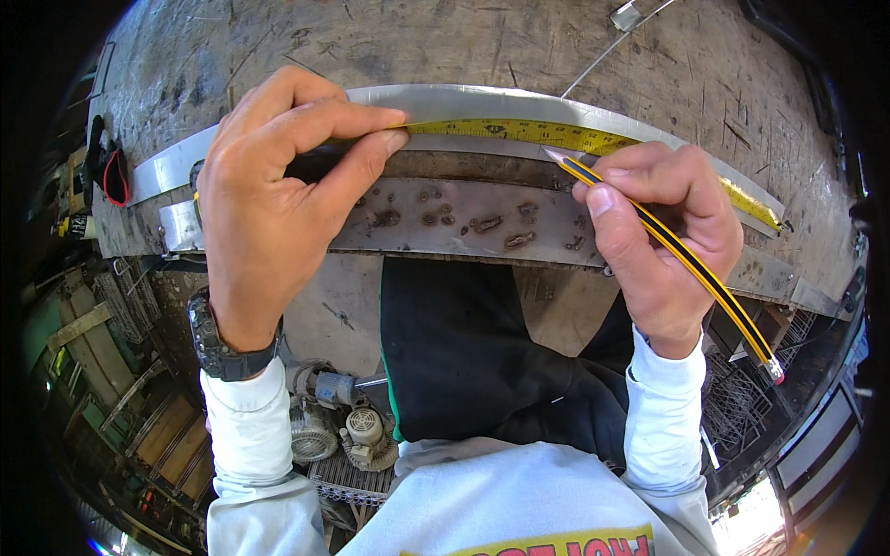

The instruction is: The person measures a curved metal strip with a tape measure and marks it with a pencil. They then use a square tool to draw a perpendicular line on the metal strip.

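My left hand [264, 190], a dark watch on its wrist, pinches the yellow blade of a tape measure [519, 132] between thumb and fingertips. A dark, rounded part, perhaps the tape's case, shows partly behind this hand. Stretched to the right, the blade lies along a bare metal strip [464, 98], its hooked end near the strip's right end. My right hand [663, 218] is closed around a yellow-and-black striped pencil [709, 278]. The pencil's sharpened tip is at the blade's lower edge, close to the metal; whether it touches cannot be made out.
A worn wooden worktop [408, 46] spreads beyond the strip. Along its near edge runs a stained metal plate [454, 218]. A black-and-red glove [113, 171] lies at the left, a thin rod [612, 46] at the far right. Motors [364, 428] sit below, beside my legs.
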The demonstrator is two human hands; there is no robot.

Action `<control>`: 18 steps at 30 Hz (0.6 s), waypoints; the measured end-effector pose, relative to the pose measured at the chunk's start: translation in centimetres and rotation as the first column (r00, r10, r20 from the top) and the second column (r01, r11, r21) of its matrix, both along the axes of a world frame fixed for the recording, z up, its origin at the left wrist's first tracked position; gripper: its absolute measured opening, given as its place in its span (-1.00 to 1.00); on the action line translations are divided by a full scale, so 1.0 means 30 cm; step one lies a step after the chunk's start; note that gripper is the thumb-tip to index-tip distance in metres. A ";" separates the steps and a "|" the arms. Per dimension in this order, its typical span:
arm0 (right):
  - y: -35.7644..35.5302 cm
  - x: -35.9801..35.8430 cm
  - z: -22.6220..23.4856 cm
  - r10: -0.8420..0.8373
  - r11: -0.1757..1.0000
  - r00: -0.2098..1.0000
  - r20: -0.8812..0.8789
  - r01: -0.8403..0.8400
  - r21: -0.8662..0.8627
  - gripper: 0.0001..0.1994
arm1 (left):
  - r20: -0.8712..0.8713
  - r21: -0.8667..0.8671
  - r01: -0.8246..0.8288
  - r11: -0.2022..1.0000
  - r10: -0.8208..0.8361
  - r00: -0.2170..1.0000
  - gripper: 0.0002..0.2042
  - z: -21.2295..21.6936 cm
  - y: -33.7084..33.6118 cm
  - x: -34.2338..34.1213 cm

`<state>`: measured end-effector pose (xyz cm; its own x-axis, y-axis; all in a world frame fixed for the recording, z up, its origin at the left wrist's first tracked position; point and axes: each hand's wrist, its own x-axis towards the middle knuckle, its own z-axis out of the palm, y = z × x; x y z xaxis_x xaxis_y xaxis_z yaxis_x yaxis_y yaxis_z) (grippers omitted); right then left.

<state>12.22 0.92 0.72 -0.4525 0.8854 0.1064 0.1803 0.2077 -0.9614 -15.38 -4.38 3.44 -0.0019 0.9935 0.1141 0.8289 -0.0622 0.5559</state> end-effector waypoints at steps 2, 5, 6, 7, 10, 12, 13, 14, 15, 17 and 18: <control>-0.001 -0.005 0.004 -0.005 1.000 0.999 0.036 0.005 0.012 -0.85 | 0.001 -0.001 -0.001 1.000 0.001 1.000 -0.82 0.000 -0.001 0.000; -0.001 -0.006 0.005 -0.011 1.000 0.998 0.062 0.009 0.027 -0.85 | -0.006 0.007 0.005 1.000 -0.005 1.000 -0.82 -0.004 -0.002 -0.003; -0.002 -0.006 0.004 -0.010 1.000 0.998 0.065 0.008 0.030 -0.85 | -0.009 0.010 0.008 1.000 -0.008 1.000 -0.82 -0.005 -0.003 -0.005; -0.002 -0.007 0.003 -0.010 0.999 0.998 0.069 0.008 0.034 -0.85 | -0.011 0.008 0.006 1.000 -0.006 1.000 -0.82 -0.006 -0.004 -0.006; -0.002 -0.028 -0.017 -0.104 0.993 0.994 -0.035 0.106 0.055 -0.85 | -0.012 0.007 0.004 1.000 -0.004 1.000 -0.82 -0.009 -0.005 -0.006; -0.004 -0.032 -0.024 -0.110 0.992 0.993 -0.052 0.113 0.059 -0.84 | -0.005 0.014 0.006 1.000 -0.006 1.000 -0.82 -0.011 -0.005 -0.006; -0.005 -0.033 -0.025 -0.112 0.991 0.992 -0.062 0.116 0.061 -0.84 | -0.006 0.013 0.004 1.000 -0.004 1.000 -0.83 -0.009 -0.004 -0.006; -0.004 -0.024 -0.014 -0.069 0.997 0.997 -0.020 0.070 0.020 -0.85 | -0.007 0.012 0.002 1.000 -0.002 1.000 -0.83 -0.007 -0.003 -0.004; -0.002 -0.005 0.006 -0.024 0.999 1.000 0.019 0.025 -0.023 -0.86 | -0.009 0.011 0.000 1.000 0.000 1.000 -0.83 -0.006 -0.004 -0.004; 0.003 0.019 0.013 0.006 0.994 1.000 -0.006 -0.006 -0.108 -0.87 | -0.003 0.009 -0.003 1.000 0.003 1.000 -0.83 -0.008 -0.007 -0.006; 0.004 0.028 0.012 -0.016 0.989 0.998 -0.066 0.006 -0.147 -0.88 | 0.002 0.010 -0.002 1.000 0.002 1.000 -0.83 -0.008 -0.006 -0.006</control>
